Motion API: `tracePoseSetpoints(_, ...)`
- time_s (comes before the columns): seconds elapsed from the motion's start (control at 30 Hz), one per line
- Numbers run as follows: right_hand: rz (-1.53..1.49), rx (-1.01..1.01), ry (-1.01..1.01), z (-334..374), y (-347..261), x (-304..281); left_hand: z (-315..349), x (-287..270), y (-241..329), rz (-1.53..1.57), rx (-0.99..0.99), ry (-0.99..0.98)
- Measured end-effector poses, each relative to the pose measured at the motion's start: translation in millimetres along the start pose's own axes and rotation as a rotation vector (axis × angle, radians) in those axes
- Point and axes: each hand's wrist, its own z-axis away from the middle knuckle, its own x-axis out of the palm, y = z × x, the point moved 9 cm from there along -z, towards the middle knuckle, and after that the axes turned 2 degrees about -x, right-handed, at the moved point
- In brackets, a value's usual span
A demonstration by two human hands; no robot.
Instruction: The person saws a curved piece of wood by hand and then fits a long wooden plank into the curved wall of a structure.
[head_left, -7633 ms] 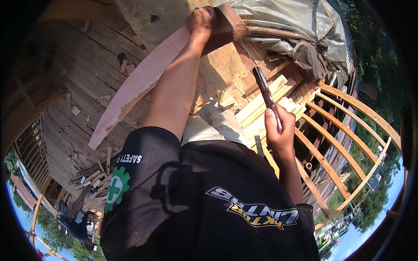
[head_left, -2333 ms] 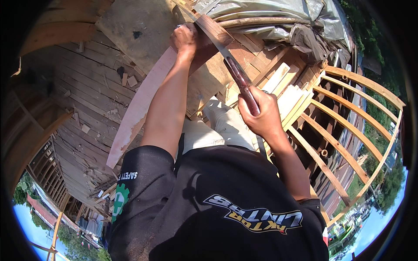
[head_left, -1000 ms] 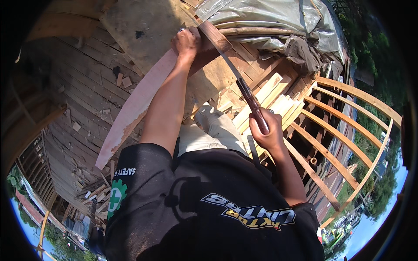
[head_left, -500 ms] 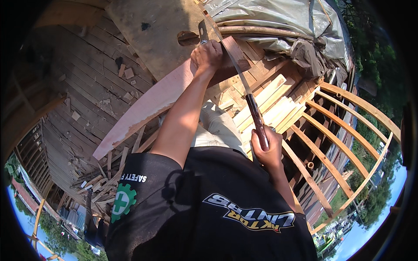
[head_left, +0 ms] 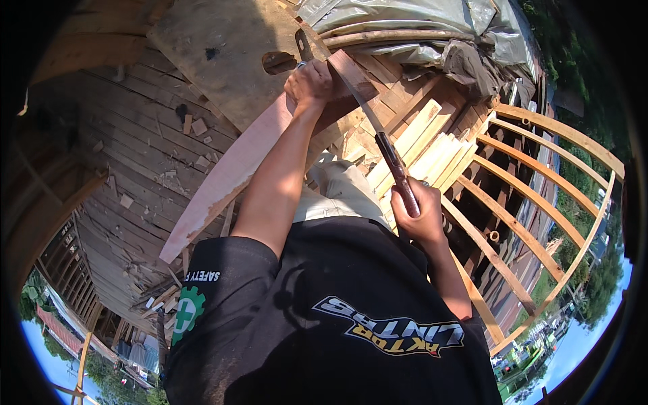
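Observation:
A long tapered reddish plank [head_left: 229, 172] with a curved, rough lower edge runs up from the lower left to a squared end. My left hand [head_left: 310, 82] is closed over the plank near that end, its fingers curled. Just past those fingers shows a flat metal piece with a hole [head_left: 303, 46]; whether the hand touches it, I cannot tell. My right hand [head_left: 420, 210] grips the dark brown handle of what looks like a handsaw [head_left: 393, 164], seen nearly edge-on. Its thin blade lies across the plank's end, to the right of my left hand.
A worn plywood sheet [head_left: 223, 81] lies beyond the plank. Wood offcuts [head_left: 198, 127] litter the plank floor at left. Pale timber strips [head_left: 418, 145] are stacked at right, beside an open frame of curved ribs [head_left: 533, 182]. A grey tarp [head_left: 412, 17] covers the far side.
The view has shifted slightly, moving the plank's lower end right in the picture. Both hands keep their grips, and the saw stays across the plank at a similar slant.

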Motion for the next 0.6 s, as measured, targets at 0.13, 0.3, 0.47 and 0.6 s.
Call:
tracePoseSetpoints(0.13,0.095,-0.002,-0.006,71,3,-35,3,-8,0,0.014,-0.020,-0.004)
tracePoseSetpoints(0.3,0.259,0.058,0.014,145,19,-63,4,-8,-4,-0.014,-0.043,-0.023)
tracePoseSetpoints(0.47,0.020,-0.026,0.036,37,-4,-12,6,-1,-1,0.029,0.018,-0.013)
tracePoseSetpoints(0.6,0.069,-0.001,-0.025,50,-3,-15,8,-4,2,-0.024,0.017,-0.037)
